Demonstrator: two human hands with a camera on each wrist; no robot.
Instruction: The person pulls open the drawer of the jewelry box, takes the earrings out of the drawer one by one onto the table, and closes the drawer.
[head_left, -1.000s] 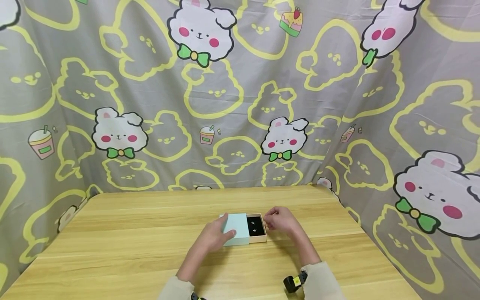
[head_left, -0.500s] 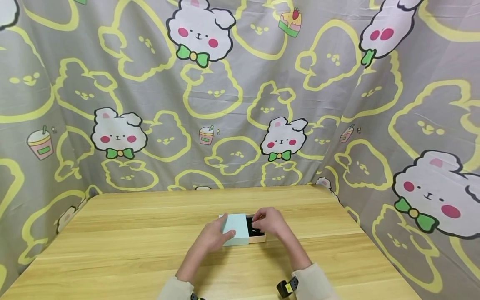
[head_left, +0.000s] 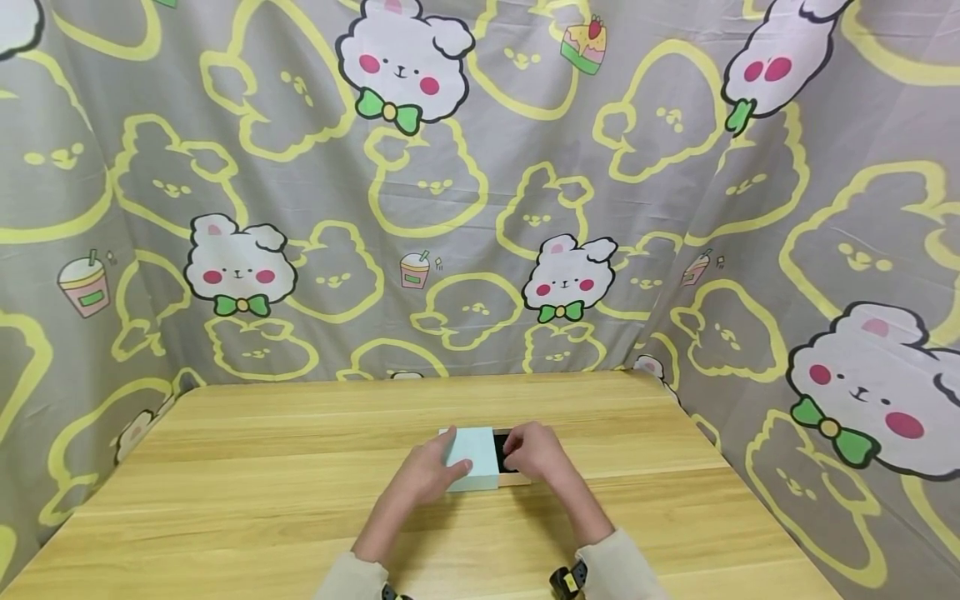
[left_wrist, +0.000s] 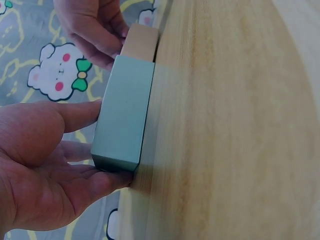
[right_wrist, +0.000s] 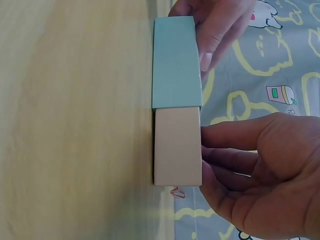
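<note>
A light blue sliding jewelry box lies on the table, its peach drawer pulled partly out to the right. My left hand grips the blue sleeve from the left, thumb over its top. Inside the drawer is a black pad; the small star-shaped earrings seen on it earlier are hidden now. My right hand reaches over the drawer with bent fingers, their tips down at the pad. The drawer wall hides those tips in the right wrist view, so whether they pinch an earring cannot be made out. A small pull loop hangs from the drawer's end.
Wood-grain table surface extends around the box on every side. A grey curtain printed with cartoon animals encloses the back and both sides. Each wrist wears a small black camera, such as the right wrist camera.
My right hand has moved left from the drawer's outer end to over the black pad, covering the earrings. My left hand keeps its grip on the box, which stays in place.
</note>
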